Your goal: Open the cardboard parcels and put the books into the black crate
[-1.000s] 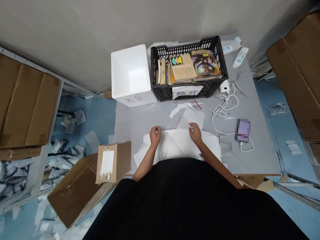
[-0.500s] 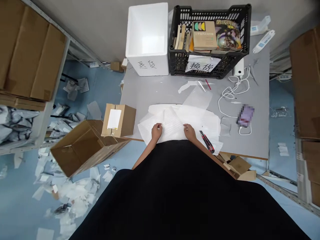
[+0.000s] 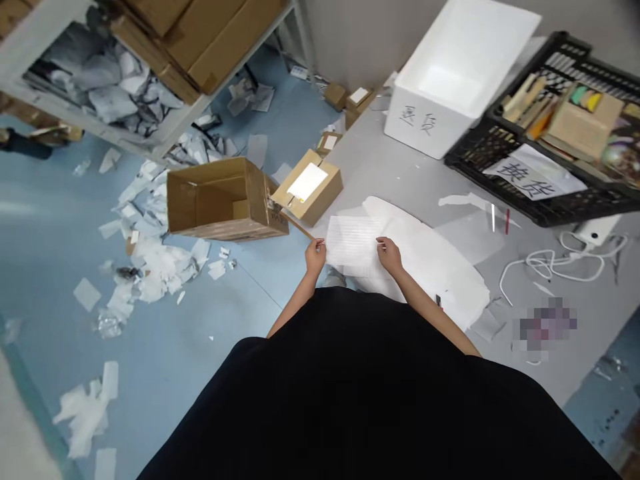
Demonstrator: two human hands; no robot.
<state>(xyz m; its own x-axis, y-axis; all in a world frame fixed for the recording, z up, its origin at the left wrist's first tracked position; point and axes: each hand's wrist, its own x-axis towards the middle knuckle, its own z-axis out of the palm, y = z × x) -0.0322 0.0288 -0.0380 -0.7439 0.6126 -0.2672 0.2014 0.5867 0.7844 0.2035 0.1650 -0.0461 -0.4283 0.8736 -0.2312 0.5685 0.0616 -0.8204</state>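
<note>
Between my two hands is a thin white ribbed sheet, held out flat at the table's near left edge. My left hand pinches its left side with curled fingers. On the opposite side, my right hand grips the other edge between thumb and fingers. A larger white sheet lies on the grey table under and to the right of it. Part of a utility knife shows beside my right forearm, which hides the remainder.
A taped carton sits at the table's left edge, with an open cardboard box beyond it. Behind stand a white foam box and a black crate of books. A white cable lies right; scraps litter the floor.
My view has swung left, so the table appears turned. The ribbed sheet, earlier lying crumpled over the larger sheet, is now stretched flat between my hands and shifted toward the table's left edge.
</note>
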